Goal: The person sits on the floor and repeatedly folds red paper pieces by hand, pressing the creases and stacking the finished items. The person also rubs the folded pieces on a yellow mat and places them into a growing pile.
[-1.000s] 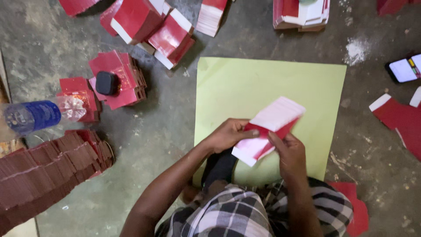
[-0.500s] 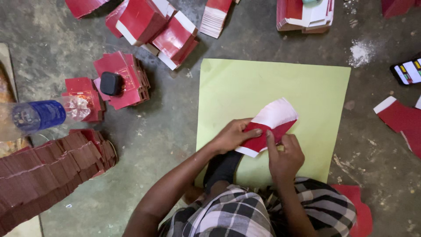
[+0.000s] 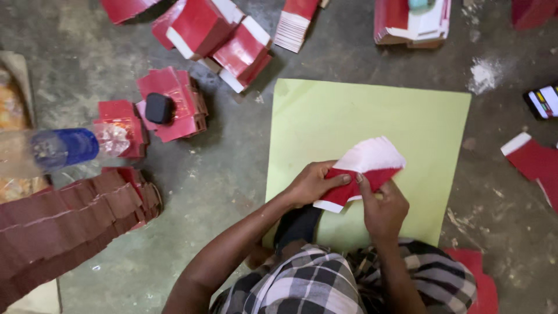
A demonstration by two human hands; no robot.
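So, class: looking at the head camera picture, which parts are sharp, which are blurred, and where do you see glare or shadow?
Head view: both hands, left hand and right hand, and the red-and-white card stack are fairly sharp; the plastic bottle at the left edge is blurred; light is soft, with mild sheen on the glossy red card bundles and faint shadows on the concrete floor.
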